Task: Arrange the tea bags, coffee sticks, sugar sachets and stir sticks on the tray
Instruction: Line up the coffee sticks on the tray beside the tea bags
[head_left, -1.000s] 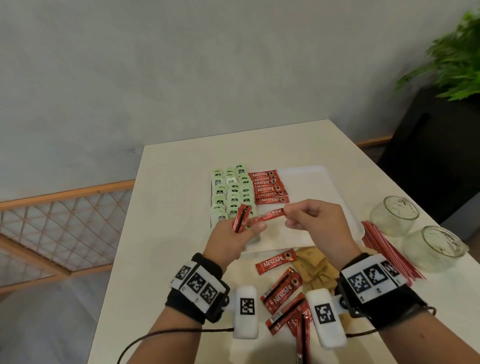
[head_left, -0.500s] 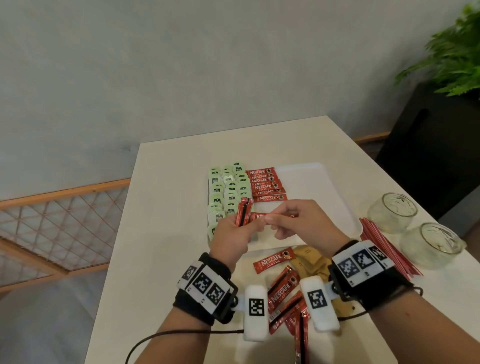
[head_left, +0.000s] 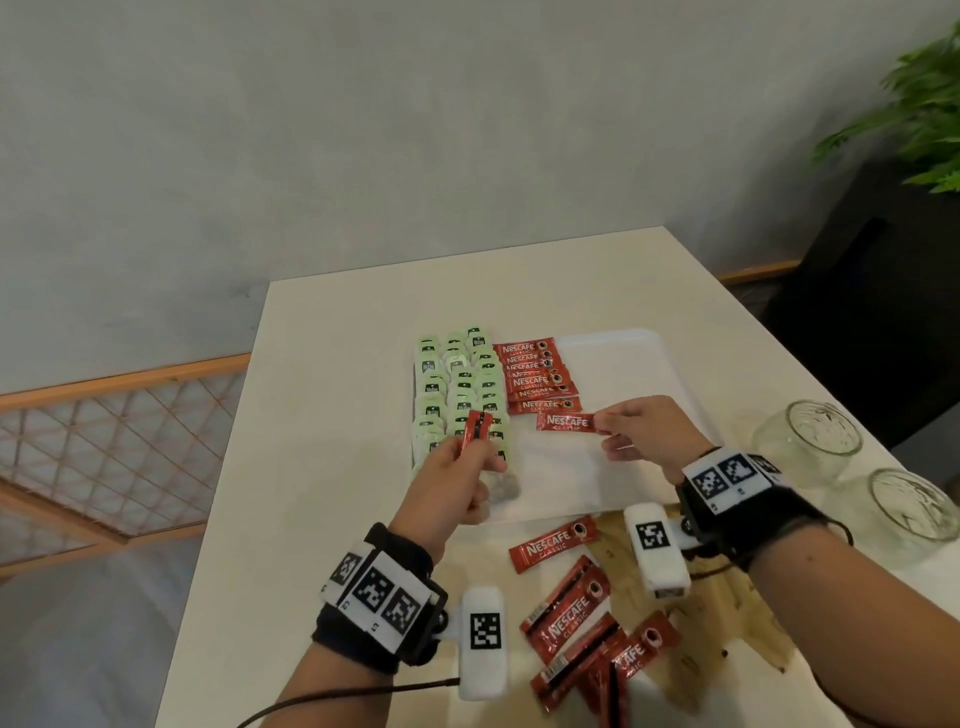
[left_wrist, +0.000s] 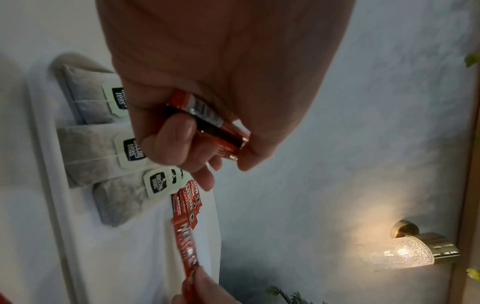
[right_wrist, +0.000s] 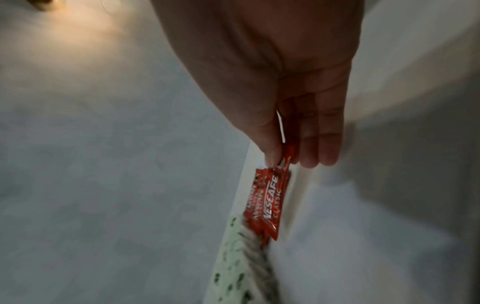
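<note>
Glossy foil coffee sticks (head_left: 564, 421), matt white plastic tray (head_left: 613, 364), textured clear glass jars (head_left: 810, 436), smooth table (head_left: 332, 415)

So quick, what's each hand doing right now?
Left hand: grips a small bunch of coffee sticks.
Right hand: pinches one coffee stick over the tray.

Downward head view; 2 close wrist views

Even, soft daylight overhead; dim wrist views.
The head view bends at its edges. A wall lamp (left_wrist: 413, 253) glows warmly with glare; the right wrist view is motion-blurred.
</note>
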